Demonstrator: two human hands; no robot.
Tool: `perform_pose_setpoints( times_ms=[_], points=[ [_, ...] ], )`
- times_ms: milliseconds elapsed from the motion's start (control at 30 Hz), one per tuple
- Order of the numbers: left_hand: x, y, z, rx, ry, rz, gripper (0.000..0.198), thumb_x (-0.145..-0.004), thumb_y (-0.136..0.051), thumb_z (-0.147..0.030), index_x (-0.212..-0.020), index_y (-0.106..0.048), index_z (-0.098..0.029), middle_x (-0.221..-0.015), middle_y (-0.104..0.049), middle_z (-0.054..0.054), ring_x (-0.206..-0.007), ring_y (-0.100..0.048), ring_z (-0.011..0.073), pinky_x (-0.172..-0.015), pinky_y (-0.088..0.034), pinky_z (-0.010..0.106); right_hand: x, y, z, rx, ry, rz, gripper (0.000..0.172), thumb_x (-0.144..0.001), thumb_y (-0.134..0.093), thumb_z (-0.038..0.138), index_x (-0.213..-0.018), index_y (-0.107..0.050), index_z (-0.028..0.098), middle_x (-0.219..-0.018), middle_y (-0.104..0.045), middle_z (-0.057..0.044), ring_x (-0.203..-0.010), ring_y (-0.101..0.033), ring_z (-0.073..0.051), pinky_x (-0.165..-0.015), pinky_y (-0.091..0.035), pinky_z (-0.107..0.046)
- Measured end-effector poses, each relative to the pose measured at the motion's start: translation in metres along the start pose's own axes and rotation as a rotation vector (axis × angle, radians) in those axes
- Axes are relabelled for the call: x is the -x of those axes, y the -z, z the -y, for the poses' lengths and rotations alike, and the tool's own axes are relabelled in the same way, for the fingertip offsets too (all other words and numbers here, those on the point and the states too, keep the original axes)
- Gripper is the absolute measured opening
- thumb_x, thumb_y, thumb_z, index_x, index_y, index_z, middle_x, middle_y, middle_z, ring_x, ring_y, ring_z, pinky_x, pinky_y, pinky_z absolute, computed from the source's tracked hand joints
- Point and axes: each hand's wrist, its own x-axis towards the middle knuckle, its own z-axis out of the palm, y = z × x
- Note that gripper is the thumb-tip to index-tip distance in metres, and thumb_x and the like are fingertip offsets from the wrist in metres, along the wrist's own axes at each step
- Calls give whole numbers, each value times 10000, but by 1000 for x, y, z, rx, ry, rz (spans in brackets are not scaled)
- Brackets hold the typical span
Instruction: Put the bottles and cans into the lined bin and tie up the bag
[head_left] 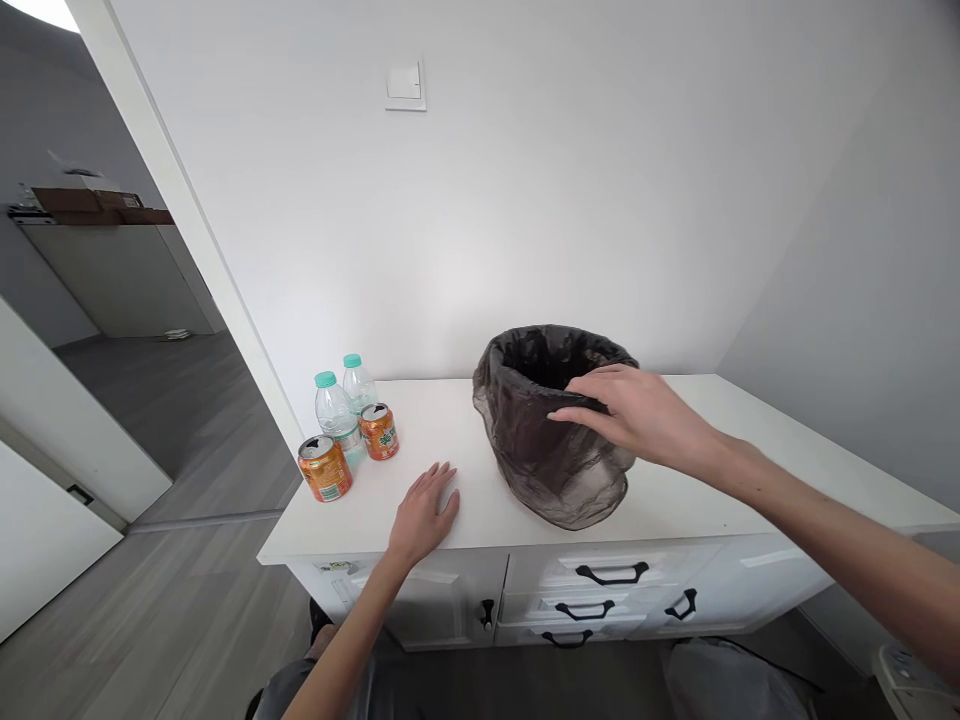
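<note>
A bin lined with a thin black bag (551, 440) stands on the white cabinet top. My right hand (619, 405) pinches its near right rim, thumb outside and fingers over the inner side. The bag hangs loosely down the bin's outside. My left hand (424, 515) lies flat on the cabinet top near its front edge, fingers spread, holding nothing. To its left are two opened orange cans, one at the front (325, 470) and one behind (379, 432). Two clear bottles with teal caps, one left (335, 412) and one right (358, 385), stand upright behind the cans.
The white cabinet (675, 500) has black handles on its drawers and doors, with its back against a wall bearing a light switch (405, 84). An open doorway lies to the left. Below right, a pale plastic bag (731, 682) is on the floor.
</note>
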Motion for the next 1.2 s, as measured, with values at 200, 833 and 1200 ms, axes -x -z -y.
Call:
perform_pose_setpoints(
  times_ms=[200, 833, 1200],
  points=[
    [0, 3, -1, 39, 59, -19, 478, -1024, -489, -378, -1474, -571, -239, -1545, -593, 60, -1464, -528, 255, -1217, -462, 477, -28, -21, 18, -79, 58, 63, 382, -1055, -534, 547, -992, -738, 231, -897, -768, -52, -896, -707, -237, -734, -461, -304],
    [3, 5, -4, 80, 120, -21, 474, -1006, -491, -350, -1446, -595, -206, -1517, -616, 92, -1411, -584, 279, -1202, -480, 468, -45, -42, 41, -166, 89, 73, 373, -1059, -543, 508, -923, -728, 214, -857, -759, -58, -855, -710, -241, -724, -477, -318],
    [7, 6, -4, 248, 136, -48, 456, -1019, -504, -351, -1461, -537, -245, -1465, -657, 71, -1365, -615, 257, -1172, -497, 449, -8, -49, 49, -206, 78, -329, 366, -1051, -525, 486, -1368, -591, 316, -1352, -670, -113, -1285, -616, -327, -1070, -509, -537]
  ],
)
